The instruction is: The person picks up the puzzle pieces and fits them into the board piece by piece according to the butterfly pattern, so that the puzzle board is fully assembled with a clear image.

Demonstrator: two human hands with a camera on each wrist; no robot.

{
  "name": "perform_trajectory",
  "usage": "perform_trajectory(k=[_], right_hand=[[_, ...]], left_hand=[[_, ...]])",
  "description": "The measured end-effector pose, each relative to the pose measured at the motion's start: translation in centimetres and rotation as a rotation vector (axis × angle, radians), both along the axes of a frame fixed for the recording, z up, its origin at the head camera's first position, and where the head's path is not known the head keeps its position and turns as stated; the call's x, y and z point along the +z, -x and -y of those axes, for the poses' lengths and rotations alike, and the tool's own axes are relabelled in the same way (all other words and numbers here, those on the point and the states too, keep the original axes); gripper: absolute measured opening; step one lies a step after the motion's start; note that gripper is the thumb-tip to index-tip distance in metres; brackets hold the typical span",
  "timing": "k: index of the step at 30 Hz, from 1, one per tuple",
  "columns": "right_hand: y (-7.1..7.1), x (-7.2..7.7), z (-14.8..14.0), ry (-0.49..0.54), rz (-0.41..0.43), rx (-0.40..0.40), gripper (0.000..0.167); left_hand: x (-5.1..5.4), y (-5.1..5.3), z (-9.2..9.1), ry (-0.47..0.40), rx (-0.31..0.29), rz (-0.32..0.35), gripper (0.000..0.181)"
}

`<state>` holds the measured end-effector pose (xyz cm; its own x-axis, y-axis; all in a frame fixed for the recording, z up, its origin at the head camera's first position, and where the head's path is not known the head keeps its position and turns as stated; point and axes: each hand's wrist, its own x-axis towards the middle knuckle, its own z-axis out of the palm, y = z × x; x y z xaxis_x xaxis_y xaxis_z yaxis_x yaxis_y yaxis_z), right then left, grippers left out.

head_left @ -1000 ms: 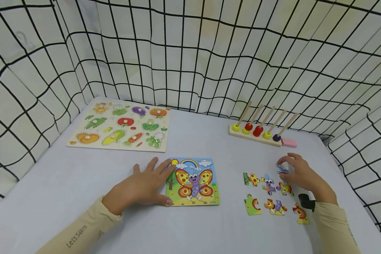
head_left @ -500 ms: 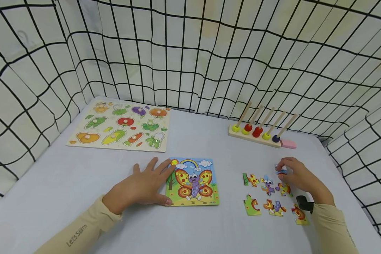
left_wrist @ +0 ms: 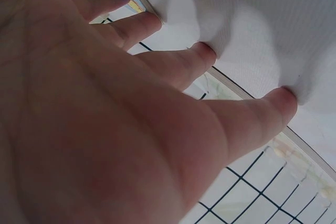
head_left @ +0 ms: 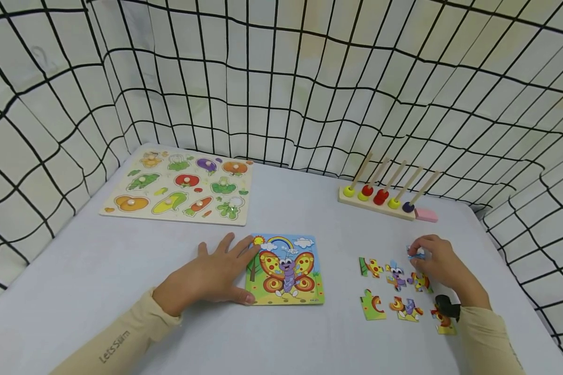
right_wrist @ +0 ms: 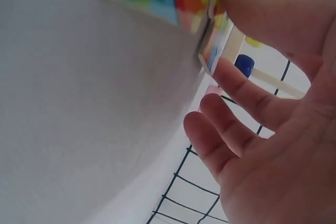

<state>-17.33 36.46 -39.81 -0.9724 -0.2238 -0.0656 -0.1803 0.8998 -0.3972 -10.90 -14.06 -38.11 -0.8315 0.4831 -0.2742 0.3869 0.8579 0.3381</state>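
Observation:
A square butterfly picture board [head_left: 288,247] lies flat in the middle of the table. My left hand [head_left: 211,273] rests at its left edge, fingers spread, with thumb and fingertips touching the board. Over to the right, my right hand [head_left: 443,264] pinches a small blue jigsaw puzzle piece [head_left: 415,253] between thumb and fingers, low over the table; part of it is hidden by the fingers. In the right wrist view, the piece [right_wrist: 211,51] stands tilted on edge between thumb and finger. Several loose puzzle pieces [head_left: 372,304] lie in two rows below and left of that hand.
A wooden vegetable peg puzzle [head_left: 169,183] lies at the back left. Toward the back right stands a bead-and-peg counting stand [head_left: 377,207], with a pink block [head_left: 426,214] at its end. Black netting [head_left: 281,104] over white cloth encloses the table's back and sides.
My right hand has shifted slightly left and down, with the blue puzzle piece still in its fingers. The left hand stays in place on the board.

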Motion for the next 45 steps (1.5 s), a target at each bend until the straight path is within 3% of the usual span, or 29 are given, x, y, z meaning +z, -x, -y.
perform_trajectory(k=[15, 24, 28, 45], right_hand=[[-0.8, 0.0, 0.7, -0.026, -0.042, 0.000, 0.013], [-0.9, 0.2, 1.4, -0.065, -0.024, -0.068, 0.048], [-1.1, 0.4, 1.7, -0.077, -0.031, -0.099, 0.054], [-1.5, 0.6, 1.8, -0.021, -0.183, -0.134, 0.028]], left_hand=[[0.1, 0.0, 0.0, 0.002, -0.003, -0.002, 0.107], [0.1, 0.0, 0.0, 0.002, 0.001, 0.001, 0.107], [0.1, 0.0, 0.0, 0.001, 0.000, -0.003, 0.107], [0.2, 0.0, 0.0, -0.002, -0.002, 0.002, 0.107]])
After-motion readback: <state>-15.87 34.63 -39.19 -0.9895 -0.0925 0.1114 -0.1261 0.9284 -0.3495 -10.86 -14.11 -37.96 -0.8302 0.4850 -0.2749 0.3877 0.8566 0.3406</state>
